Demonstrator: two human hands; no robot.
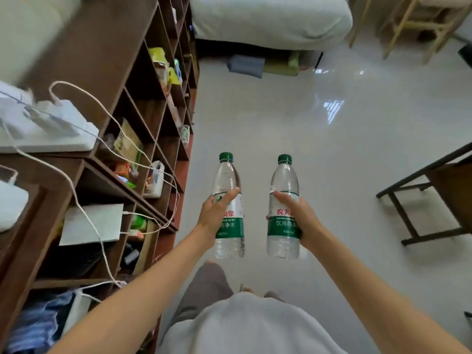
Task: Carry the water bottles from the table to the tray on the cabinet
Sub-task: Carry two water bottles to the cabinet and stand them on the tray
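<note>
A glossy pale floor (319,154) is stretching away toward a bed (268,21) at the far side, with a dark wooden shelf unit (143,118) crammed with packets and trailing white cables (84,200) running along the left. Two clear water bottles with green caps and green labels are being held upright over the floor, side by side but apart. The left bottle (228,185) is being gripped around its label by the left hand (217,215), and the right bottle (284,190) is being gripped likewise by the right hand (298,218). A dark table frame (419,190) is being glimpsed at the right edge.
</note>
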